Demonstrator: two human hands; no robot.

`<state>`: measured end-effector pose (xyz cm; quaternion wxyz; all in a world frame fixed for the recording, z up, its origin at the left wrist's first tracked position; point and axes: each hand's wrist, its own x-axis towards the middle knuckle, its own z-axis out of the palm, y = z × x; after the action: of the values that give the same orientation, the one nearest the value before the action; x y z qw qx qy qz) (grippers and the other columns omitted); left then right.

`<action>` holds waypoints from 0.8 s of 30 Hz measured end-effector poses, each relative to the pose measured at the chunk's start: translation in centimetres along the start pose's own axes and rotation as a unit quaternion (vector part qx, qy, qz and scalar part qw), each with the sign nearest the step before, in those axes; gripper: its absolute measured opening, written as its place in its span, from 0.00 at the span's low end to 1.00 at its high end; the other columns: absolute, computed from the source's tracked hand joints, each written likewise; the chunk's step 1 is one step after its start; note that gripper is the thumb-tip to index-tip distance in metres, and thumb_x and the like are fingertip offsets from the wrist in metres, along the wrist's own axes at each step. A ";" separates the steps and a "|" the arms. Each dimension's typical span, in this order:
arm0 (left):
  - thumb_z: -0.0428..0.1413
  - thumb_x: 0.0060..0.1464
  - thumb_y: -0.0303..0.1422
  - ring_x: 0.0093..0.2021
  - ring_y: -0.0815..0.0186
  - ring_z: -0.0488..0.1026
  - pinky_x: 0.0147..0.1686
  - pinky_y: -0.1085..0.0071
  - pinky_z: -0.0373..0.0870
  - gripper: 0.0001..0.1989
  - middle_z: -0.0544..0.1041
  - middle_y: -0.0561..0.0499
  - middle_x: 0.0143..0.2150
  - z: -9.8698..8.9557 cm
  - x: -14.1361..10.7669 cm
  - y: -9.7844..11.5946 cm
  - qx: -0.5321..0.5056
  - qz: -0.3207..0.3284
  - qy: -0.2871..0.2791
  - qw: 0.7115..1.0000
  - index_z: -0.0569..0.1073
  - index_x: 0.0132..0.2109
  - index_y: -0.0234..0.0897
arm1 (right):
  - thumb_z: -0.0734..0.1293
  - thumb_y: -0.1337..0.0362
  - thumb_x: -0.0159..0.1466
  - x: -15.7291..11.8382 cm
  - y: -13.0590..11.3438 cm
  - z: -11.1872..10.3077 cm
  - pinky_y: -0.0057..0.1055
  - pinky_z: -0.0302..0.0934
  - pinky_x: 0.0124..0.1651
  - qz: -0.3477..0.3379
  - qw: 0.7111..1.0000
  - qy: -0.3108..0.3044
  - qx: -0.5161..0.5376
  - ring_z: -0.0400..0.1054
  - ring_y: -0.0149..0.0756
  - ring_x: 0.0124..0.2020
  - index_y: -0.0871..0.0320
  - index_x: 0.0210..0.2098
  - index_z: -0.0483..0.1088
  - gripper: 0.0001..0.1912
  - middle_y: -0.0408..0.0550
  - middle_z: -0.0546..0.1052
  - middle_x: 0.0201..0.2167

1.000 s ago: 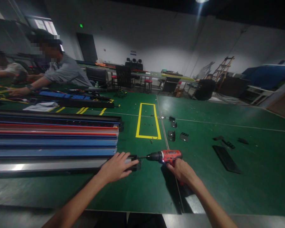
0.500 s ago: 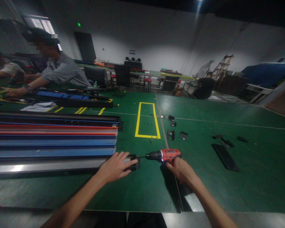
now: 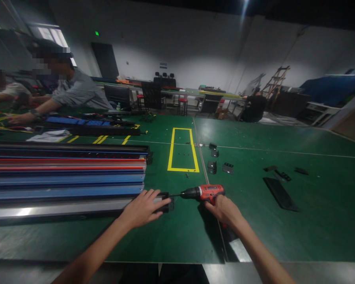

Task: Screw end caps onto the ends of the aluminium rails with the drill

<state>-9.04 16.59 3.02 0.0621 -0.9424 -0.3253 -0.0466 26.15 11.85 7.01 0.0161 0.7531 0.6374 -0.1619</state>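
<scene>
My left hand [image 3: 143, 208] lies over the right end of a long black-and-silver metal profile [image 3: 62, 209], fingers spread and resting on it. A black end piece [image 3: 172, 204] shows just past its fingertips. My right hand [image 3: 226, 210] is wrapped around the grip of a red and black cordless drill [image 3: 211, 192], held level with its nose to the left. The drill's long thin bit [image 3: 175, 195] reaches the profile's end. Whether a screw sits at the tip is too small to tell.
Blue and orange profiles [image 3: 65, 179] lie side by side behind the silver one. Small black brackets [image 3: 212, 167] and a flat black piece [image 3: 279, 193] lie to the right. Tiny screws [image 3: 187, 175] sit near a yellow taped rectangle [image 3: 183, 170]. A co-worker [image 3: 77, 90] works at far left.
The small light on the drill, lit before, no longer shows. Both hands and the drill keep nearly the same place; the view has shifted slightly.
</scene>
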 end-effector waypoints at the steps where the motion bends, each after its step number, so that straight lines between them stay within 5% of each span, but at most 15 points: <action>1: 0.57 0.66 0.40 0.55 0.49 0.70 0.51 0.53 0.69 0.29 0.69 0.40 0.62 -0.1 0.0 0.0 -0.002 -0.002 0.000 1.000 0.62 0.71 0.57 | 0.61 0.49 0.69 0.0 0.0 0.1 0.37 0.64 0.40 0.003 1.000 0.005 0.004 0.79 0.51 0.40 0.64 0.40 0.76 0.24 0.63 0.82 0.38; 18: 0.57 0.67 0.39 0.55 0.48 0.70 0.51 0.51 0.70 0.28 0.69 0.39 0.62 0.0 0.0 -0.2 -0.008 0.002 -0.017 1.000 0.63 0.71 0.56 | 0.57 0.49 0.72 0.4 0.7 0.9 0.40 0.65 0.42 -0.035 0.999 0.009 -0.036 0.79 0.54 0.42 0.69 0.44 0.76 0.28 0.69 0.82 0.42; 24: 0.56 0.67 0.40 0.56 0.47 0.69 0.53 0.50 0.69 0.27 0.68 0.39 0.62 0.5 -0.2 -0.4 -0.004 0.002 -0.002 1.000 0.63 0.71 0.55 | 0.60 0.49 0.69 0.5 0.5 0.8 0.36 0.64 0.38 -0.007 1.000 0.005 0.005 0.79 0.50 0.39 0.65 0.42 0.77 0.25 0.64 0.83 0.38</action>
<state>-9.45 16.81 2.54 0.0575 -0.9434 -0.3233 -0.0460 26.51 12.01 5.99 0.0080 0.7495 0.6418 -0.1620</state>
